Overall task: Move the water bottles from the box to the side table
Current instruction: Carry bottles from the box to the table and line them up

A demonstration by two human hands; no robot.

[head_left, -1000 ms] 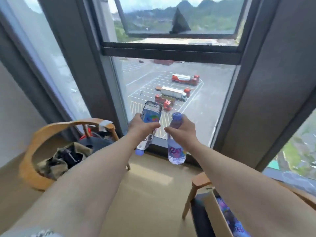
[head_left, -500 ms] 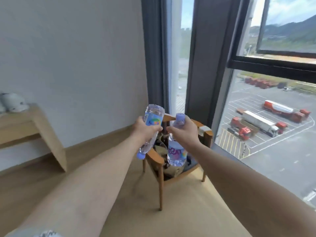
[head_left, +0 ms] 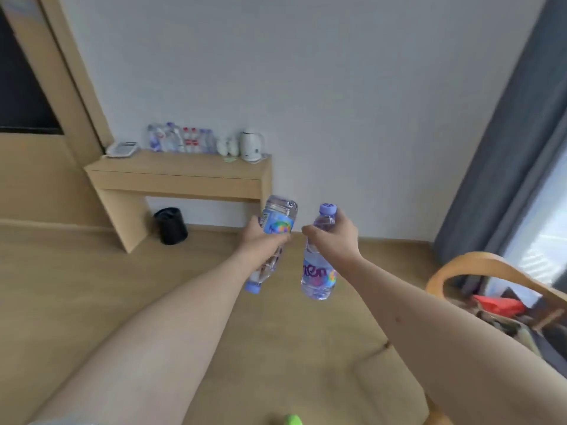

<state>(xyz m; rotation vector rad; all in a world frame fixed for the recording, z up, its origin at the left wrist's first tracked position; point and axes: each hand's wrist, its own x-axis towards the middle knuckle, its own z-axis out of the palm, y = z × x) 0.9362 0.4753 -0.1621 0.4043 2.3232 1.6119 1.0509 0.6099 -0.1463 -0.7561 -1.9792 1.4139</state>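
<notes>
My left hand grips a clear water bottle upside down, its purple cap pointing at the floor. My right hand holds a second water bottle upright by its neck, purple cap on top. Both are held out in front of me at chest height. Across the room a wooden side table stands against the white wall, with several water bottles lined up on its top. The box is out of view.
A white kettle, cups and a phone share the side table. A black bin sits under it. A wooden chair piled with things stands at right by the grey curtain. Wood floor lies between.
My view has swung left from the window and chair to the wall with the side table. Both hands still hold their bottles in the same way.
</notes>
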